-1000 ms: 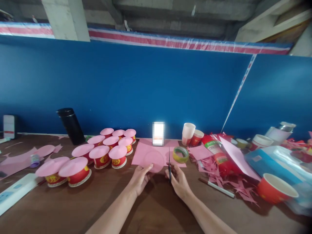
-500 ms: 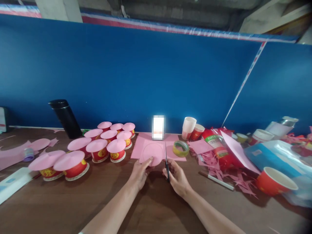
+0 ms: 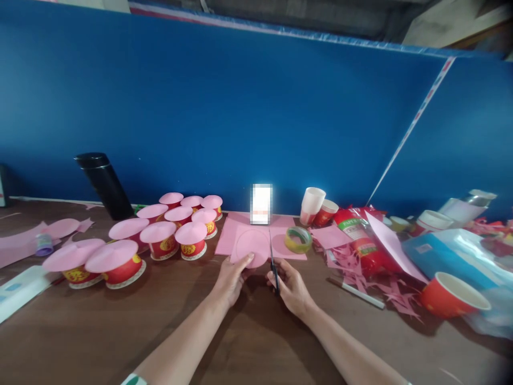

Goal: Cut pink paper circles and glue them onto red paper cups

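Between thumb and fingers, my left hand (image 3: pixel 233 278) grips a piece of pink paper (image 3: pixel 253 244) with a circle drawn on it; its right edge is cut to a curve. My right hand (image 3: pixel 292 286) is closed around the handles of a pair of scissors (image 3: pixel 273 264), blades pointing away from me along the paper's right edge. Beneath and behind lie flat pink sheets (image 3: pixel 225 239). A roll of yellow-green tape (image 3: pixel 298 240) rests on them, just beyond my right hand.
Several red cups with pink paper cone tops (image 3: pixel 157 238) stand at left, near a black bottle (image 3: pixel 105 184). At right are stacked paper cups (image 3: pixel 312 205), pink scraps (image 3: pixel 352 270), a white pen (image 3: pixel 363 296), a red bag (image 3: pixel 358 235) and a red cup (image 3: pixel 452 295). A blurred-out upright screen (image 3: pixel 261 203) stands ahead.
The camera view has tilted slightly down, shifting things up in the picture. Both hands keep their hold, and the scissors stay at the paper's right edge with little visible movement.
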Action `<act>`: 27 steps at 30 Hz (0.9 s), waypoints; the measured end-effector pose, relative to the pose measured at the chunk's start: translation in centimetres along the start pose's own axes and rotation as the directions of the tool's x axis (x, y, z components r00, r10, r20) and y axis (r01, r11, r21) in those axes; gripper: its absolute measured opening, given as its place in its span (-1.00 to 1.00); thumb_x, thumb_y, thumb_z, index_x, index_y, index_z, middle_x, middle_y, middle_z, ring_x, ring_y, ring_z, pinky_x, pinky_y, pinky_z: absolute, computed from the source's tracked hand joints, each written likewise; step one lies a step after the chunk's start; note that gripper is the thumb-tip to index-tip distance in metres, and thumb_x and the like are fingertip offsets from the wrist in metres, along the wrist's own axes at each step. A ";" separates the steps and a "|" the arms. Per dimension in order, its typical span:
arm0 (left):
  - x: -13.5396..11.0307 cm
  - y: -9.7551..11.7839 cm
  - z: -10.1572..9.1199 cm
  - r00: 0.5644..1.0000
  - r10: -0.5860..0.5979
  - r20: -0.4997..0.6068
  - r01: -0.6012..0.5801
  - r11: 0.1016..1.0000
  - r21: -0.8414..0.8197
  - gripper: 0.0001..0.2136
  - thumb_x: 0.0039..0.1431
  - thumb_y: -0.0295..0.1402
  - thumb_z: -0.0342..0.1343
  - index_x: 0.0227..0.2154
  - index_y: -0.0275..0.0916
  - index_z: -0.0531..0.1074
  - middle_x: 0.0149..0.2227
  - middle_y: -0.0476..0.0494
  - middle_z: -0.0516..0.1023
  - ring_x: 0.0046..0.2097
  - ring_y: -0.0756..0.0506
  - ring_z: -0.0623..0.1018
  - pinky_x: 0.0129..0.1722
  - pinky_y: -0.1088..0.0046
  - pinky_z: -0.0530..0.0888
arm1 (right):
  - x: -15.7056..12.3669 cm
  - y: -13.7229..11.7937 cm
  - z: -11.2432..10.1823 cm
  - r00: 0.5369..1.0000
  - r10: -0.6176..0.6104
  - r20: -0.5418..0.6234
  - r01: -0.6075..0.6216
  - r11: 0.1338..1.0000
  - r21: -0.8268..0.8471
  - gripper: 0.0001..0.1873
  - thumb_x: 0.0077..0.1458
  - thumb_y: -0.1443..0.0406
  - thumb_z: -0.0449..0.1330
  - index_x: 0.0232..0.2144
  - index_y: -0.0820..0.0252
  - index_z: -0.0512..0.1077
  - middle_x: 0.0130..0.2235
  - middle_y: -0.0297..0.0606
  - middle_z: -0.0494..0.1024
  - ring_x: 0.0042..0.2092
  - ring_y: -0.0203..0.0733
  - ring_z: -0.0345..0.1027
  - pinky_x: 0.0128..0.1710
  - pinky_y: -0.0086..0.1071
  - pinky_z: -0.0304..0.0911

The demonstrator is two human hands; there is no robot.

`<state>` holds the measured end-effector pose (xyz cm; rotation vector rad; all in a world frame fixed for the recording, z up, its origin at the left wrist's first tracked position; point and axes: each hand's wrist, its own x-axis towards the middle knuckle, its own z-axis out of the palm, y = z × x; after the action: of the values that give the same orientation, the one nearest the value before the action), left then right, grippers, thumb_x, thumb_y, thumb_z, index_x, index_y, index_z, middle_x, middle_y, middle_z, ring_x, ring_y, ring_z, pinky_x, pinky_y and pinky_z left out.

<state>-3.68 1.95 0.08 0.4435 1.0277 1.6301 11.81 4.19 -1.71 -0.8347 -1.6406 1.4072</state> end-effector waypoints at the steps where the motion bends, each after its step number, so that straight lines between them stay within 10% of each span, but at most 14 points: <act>1: 0.0 0.0 0.0 1.000 -0.001 -0.003 0.001 1.000 0.002 -0.69 -0.23 -0.40 0.34 -0.35 -0.33 0.45 -0.39 -0.12 0.55 -0.37 -0.03 0.53 -0.44 0.54 0.49 | 0.0 0.0 0.0 1.000 -0.002 0.002 0.002 1.000 -0.002 -0.54 0.02 0.16 0.17 -0.03 0.19 0.26 -0.36 -0.27 0.44 -0.41 -0.31 0.32 -0.52 -0.50 0.22; 27: 0.0 -0.1 -0.1 1.000 0.005 0.009 -0.005 0.999 0.036 -0.65 -0.22 -0.39 0.33 -0.29 -0.36 0.46 -0.37 -0.17 0.57 -0.38 -0.05 0.55 -0.44 0.52 0.49 | 0.0 -0.2 0.1 1.000 -0.018 -0.020 0.018 1.000 -0.007 -0.56 0.01 0.13 0.17 -0.08 0.21 0.30 -0.38 -0.27 0.44 -0.43 -0.32 0.31 -0.48 -0.48 0.25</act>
<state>-3.73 1.90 -0.05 0.4769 1.0512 1.6147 11.71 4.12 -1.54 -0.8336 -1.6347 1.3773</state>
